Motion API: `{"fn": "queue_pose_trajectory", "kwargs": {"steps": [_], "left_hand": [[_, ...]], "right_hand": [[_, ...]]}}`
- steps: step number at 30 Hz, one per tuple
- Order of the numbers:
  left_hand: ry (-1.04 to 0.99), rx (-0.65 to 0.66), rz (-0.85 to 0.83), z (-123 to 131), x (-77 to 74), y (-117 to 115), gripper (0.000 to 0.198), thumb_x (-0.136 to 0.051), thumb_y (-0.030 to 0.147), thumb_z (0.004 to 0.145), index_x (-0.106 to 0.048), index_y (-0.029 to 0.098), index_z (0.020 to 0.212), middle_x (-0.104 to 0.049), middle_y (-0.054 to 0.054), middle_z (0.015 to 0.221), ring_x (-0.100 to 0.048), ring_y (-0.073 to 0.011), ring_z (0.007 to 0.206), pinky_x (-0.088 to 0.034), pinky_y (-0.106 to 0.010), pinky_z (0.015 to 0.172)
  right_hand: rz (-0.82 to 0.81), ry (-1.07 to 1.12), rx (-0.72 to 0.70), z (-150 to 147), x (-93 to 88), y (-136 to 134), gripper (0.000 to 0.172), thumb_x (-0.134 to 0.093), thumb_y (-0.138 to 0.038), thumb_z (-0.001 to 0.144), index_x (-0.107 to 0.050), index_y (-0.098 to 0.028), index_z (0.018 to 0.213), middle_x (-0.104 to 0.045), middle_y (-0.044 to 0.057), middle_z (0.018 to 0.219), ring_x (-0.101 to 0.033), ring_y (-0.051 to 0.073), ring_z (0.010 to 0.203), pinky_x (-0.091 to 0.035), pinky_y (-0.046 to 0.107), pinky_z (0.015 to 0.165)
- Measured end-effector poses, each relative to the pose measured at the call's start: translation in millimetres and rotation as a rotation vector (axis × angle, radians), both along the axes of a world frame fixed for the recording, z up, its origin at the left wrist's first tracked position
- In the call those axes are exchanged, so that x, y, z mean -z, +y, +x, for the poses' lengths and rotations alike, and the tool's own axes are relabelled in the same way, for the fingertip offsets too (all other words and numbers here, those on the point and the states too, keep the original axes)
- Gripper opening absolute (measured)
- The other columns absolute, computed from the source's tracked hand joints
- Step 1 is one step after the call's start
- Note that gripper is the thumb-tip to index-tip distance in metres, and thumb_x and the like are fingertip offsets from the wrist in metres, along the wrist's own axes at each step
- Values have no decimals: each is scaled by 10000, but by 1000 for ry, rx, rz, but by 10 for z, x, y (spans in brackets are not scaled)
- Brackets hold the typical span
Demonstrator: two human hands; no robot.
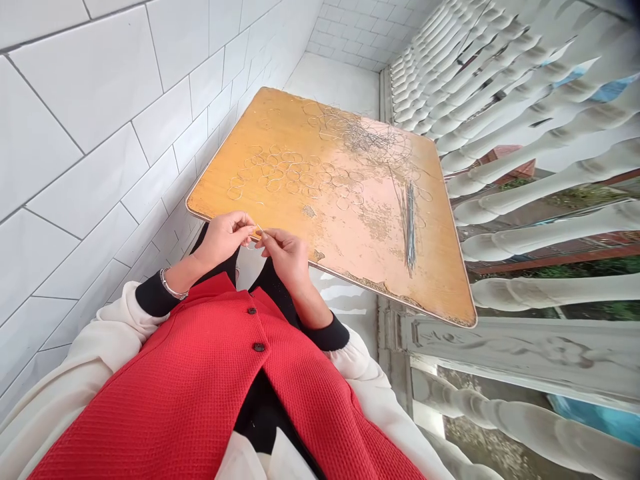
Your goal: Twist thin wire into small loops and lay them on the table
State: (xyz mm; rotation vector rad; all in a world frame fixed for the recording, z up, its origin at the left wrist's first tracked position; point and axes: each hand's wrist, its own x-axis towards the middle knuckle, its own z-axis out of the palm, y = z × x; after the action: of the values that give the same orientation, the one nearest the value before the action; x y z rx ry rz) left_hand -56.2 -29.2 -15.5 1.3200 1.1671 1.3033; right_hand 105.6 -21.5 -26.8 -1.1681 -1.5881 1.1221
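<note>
Both hands meet at the near left edge of the worn wooden table (340,233), pinching a thin piece of wire (259,228) between them. My left hand (226,235) is closed with thumb and forefinger together on one side of the wire. From the other side, my right hand (286,255) pinches it with bent fingers. Part of the wire hangs below the fingertips, and its full shape is hidden by them. Just beyond the hands lie several wire rings (274,175), spread over the tabletop. A bundle of straight wires (411,230) lies toward the right side.
A tangled heap of wire (375,141) sits at the table's far end. White wall tiles (85,73) run close along the left. A white balustrade (545,220) stands along the right, beside the table. The tabletop's near edge (380,288) is chipped.
</note>
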Motion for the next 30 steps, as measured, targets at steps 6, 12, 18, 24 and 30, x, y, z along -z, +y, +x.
{"fn": "queue_pose_trajectory", "kwargs": {"steps": [6, 12, 18, 24, 30], "left_hand": [[359, -22, 97, -36, -75, -43, 128, -641, 172, 826, -633, 180, 698, -651, -1, 668, -580, -122, 626, -429, -258, 645], [368, -70, 130, 0, 29, -47, 80, -640, 139, 830, -640, 170, 903, -672, 3, 743, -636, -131, 705, -490, -264, 707], [49, 81, -37, 11, 18, -17, 185, -622, 103, 815, -665, 137, 992, -660, 22, 708, -622, -83, 630, -535, -241, 704], [-207, 161, -219, -26, -157, -25, 206, -634, 105, 828, -685, 96, 1027, -654, 12, 671, -612, -74, 609, -534, -250, 685], [-135, 201, -217, -37, -109, -10, 298, -688, 158, 818, -684, 102, 1111, -675, 6, 689, -612, -84, 622, -536, -269, 701]], "right_hand": [[395, -483, 32, -2, 13, -32, 291, -467, -207, 930, -758, -193, 922, -681, 50, 721, -608, 165, 682, -427, 276, 667], [523, -674, 42, 25, 47, -17, 329, -453, -202, 951, -767, -166, 1042, -677, 81, 745, -611, 179, 681, -417, 279, 634], [263, -268, -52, 5, 101, 54, 286, -522, -302, 933, -764, -184, 1032, -707, 59, 797, -631, 157, 676, -485, 294, 668], [-96, 135, -84, 52, 22, 92, 376, -667, -483, 830, -735, -187, 1051, -738, 33, 824, -612, 115, 613, -537, 295, 663], [-81, 120, -131, 28, -152, 62, 332, -651, -500, 826, -720, -177, 789, -684, 14, 675, -504, 83, 505, -446, 242, 524]]}}
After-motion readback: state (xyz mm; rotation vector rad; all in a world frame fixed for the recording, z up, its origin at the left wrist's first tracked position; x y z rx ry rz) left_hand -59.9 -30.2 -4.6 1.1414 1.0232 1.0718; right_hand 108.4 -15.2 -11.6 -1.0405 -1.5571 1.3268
